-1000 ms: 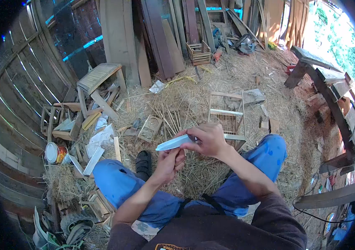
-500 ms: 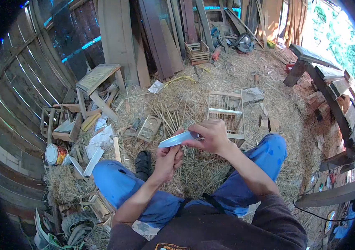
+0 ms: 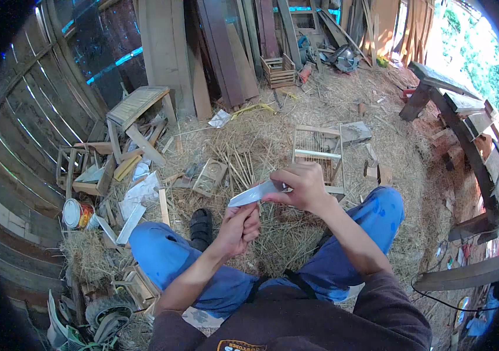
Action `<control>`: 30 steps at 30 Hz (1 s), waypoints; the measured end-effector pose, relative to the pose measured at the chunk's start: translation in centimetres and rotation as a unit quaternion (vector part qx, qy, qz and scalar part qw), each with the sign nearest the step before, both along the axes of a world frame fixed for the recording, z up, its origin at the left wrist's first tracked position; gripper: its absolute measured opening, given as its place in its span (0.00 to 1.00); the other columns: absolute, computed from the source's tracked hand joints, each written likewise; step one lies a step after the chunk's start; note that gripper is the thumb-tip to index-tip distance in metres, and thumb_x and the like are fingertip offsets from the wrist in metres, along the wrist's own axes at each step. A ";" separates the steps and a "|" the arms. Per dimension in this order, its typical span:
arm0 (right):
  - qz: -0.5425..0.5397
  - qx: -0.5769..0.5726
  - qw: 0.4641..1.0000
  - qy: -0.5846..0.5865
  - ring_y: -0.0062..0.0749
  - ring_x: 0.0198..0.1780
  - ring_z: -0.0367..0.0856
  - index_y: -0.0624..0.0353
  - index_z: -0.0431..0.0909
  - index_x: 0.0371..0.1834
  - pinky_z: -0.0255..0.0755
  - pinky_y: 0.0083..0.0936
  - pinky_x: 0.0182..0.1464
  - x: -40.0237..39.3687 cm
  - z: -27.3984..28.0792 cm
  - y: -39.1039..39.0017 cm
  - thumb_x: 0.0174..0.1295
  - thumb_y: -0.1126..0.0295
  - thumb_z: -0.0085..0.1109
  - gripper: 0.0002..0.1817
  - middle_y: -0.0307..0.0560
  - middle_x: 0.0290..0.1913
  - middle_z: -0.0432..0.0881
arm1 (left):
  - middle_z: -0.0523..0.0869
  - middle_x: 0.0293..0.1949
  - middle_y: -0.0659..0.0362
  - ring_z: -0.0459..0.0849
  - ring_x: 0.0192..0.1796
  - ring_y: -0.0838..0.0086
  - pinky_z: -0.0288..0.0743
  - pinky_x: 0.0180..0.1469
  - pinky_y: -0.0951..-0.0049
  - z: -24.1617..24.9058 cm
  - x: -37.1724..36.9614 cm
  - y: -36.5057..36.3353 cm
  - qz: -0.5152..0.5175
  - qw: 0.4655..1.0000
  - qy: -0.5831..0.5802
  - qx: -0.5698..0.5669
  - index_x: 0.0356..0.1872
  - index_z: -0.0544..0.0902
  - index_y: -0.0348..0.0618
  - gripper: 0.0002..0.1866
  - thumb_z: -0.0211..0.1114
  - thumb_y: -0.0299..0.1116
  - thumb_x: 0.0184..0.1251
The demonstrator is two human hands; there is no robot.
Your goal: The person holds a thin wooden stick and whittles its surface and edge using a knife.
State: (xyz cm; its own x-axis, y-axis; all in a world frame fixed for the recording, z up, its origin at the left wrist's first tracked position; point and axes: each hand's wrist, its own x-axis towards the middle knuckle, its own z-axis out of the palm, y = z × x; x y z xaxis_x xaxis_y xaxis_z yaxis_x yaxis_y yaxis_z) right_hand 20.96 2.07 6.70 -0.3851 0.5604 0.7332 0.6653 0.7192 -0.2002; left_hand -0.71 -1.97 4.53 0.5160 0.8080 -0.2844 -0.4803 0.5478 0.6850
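A knife with a wide, shiny blade (image 3: 251, 194) points left in front of my knees. My right hand (image 3: 303, 188) is closed round its right end, and the handle is hidden inside my fingers. Just below the blade, my left hand (image 3: 239, 228) is closed, its thumb and fingertips up against the blade's lower side. Whatever my left fingers may pinch is too small or too covered to make out. Beyond both hands, several thin sticks (image 3: 239, 167) lie on the straw. A small wooden frame (image 3: 209, 177) rests to their left.
A slatted wooden frame (image 3: 318, 153) lies ahead to the right. A small wooden stool (image 3: 138, 108) stands at the left, with a paint can (image 3: 76, 214) nearer me. A circular saw (image 3: 344, 60) sits far back. A rough bench (image 3: 466, 126) runs along the right side.
The blade has shifted slightly right and tilts more, its left tip lower than its right end. My right hand has moved slightly right with it; my left hand stays close below.
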 end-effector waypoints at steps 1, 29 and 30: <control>0.000 0.005 1.000 0.001 0.34 0.25 0.83 0.53 0.84 0.32 0.72 0.30 0.27 0.0 0.2 0.0 0.43 0.45 0.79 0.25 0.38 0.23 0.83 | 0.60 0.19 0.70 0.56 0.17 0.86 0.49 0.16 0.83 0.0 -0.1 0.0 -0.003 1.000 0.000 0.010 0.61 0.72 0.54 0.12 0.54 0.38 0.83; 0.023 -0.015 1.000 -0.004 0.38 0.25 0.83 0.48 0.81 0.32 0.72 0.33 0.28 -1.3 -1.0 0.1 0.50 0.42 0.75 0.23 0.39 0.23 0.81 | 0.68 0.25 0.69 0.60 0.23 0.87 0.53 0.24 0.82 -0.1 0.3 1.1 0.050 0.993 -0.004 0.109 0.50 0.73 0.47 0.07 0.59 0.33 0.79; 0.024 -0.017 1.000 -0.002 0.38 0.25 0.83 0.48 0.81 0.32 0.72 0.34 0.28 -1.4 -1.0 0.1 0.50 0.41 0.74 0.23 0.39 0.23 0.81 | 0.68 0.25 0.70 0.60 0.23 0.87 0.53 0.24 0.82 0.1 0.4 1.1 0.042 0.991 0.024 0.124 0.51 0.73 0.47 0.07 0.59 0.34 0.79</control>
